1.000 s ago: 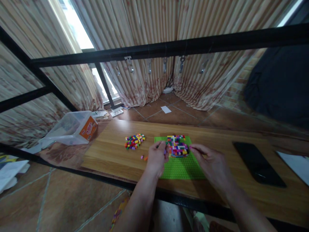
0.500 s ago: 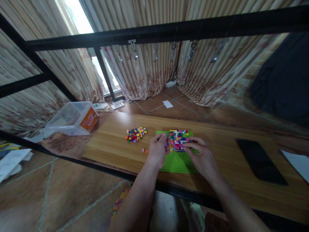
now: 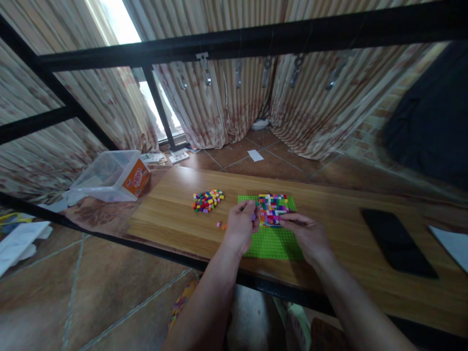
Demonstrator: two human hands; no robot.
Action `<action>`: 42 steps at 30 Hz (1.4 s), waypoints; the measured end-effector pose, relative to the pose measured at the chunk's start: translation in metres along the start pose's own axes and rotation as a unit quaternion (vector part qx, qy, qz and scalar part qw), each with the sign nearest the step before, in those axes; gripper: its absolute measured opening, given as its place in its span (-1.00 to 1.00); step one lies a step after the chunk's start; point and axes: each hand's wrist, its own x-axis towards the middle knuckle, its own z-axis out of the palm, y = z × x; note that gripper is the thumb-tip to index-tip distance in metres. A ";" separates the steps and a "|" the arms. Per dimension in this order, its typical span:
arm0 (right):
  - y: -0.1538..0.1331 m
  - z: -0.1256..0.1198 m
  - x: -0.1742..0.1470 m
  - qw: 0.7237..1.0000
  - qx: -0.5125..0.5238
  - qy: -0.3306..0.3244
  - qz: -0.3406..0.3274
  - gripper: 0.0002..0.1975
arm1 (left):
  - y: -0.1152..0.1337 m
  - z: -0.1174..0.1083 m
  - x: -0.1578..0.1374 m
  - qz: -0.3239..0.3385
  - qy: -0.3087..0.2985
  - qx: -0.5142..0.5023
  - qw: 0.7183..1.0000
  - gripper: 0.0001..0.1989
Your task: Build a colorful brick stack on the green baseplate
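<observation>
A green studded baseplate (image 3: 274, 243) lies on the table, its far part covered by rows of many-coloured building bricks (image 3: 272, 207). My left hand (image 3: 241, 222) is curled closed at the plate's left edge, with a purple building brick (image 3: 253, 217) showing at its fingers. From the right, my right hand (image 3: 309, 234) reaches over the plate. Its thumb and fingertips are pinched together at the right side of the bricks; whether a brick is between them is too small to see. A heap of loose bricks (image 3: 207, 201) lies left of the plate.
A pink brick (image 3: 218, 224) and an orange brick (image 3: 224, 227) lie apart from the heap. The wooden table (image 3: 171, 214) also bears a black flat slab (image 3: 398, 241) and white paper (image 3: 451, 246) at right. Far left stands a clear plastic bin (image 3: 106, 178). A black rail (image 3: 234, 46) crosses above.
My right hand's fingers have drawn closer together at the right side of the bricks. My left hand stays closed around the purple brick. The whole view has shifted slightly.
</observation>
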 end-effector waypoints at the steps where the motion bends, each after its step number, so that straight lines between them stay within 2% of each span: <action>1: -0.002 0.002 -0.001 1.000 0.016 0.004 0.014 -0.77 | -0.001 0.000 0.000 -0.002 -0.002 0.003 1.000 -0.77; 6: -0.008 0.007 -0.001 0.997 0.053 0.022 0.047 -0.75 | -0.004 0.000 -0.002 -0.004 -0.016 0.023 1.000 -0.74; 12: -0.009 0.003 -0.001 0.997 0.057 0.014 0.048 -0.69 | -0.006 0.001 -0.002 -0.020 -0.030 0.055 0.998 -0.64; 14: -0.014 -0.002 0.000 0.998 0.055 0.012 0.027 -0.68 | -0.007 0.001 -0.002 -0.022 -0.036 0.068 0.997 -0.63; 18: -0.032 -0.011 -0.001 0.998 0.025 0.024 -0.057 -0.75 | -0.009 0.001 -0.002 -0.028 -0.051 0.083 0.995 -0.64; 24: -0.053 -0.004 -0.014 0.981 -0.056 -0.096 -0.157 -0.77 | -0.011 0.002 -0.007 -0.045 -0.099 0.081 0.991 -0.68; 28: -0.054 0.000 -0.018 0.972 -0.069 -0.125 -0.187 -0.75 | -0.009 0.002 -0.009 -0.059 -0.129 0.068 0.987 -0.68; 35: -0.054 0.002 -0.017 0.979 0.002 -0.150 -0.142 -0.79 | -0.008 0.003 -0.010 -0.071 -0.163 0.064 0.982 -0.57; 42: -0.051 0.002 -0.017 0.983 0.048 -0.156 -0.087 -0.81 | -0.011 0.004 -0.011 -0.062 -0.157 0.059 0.984 -0.57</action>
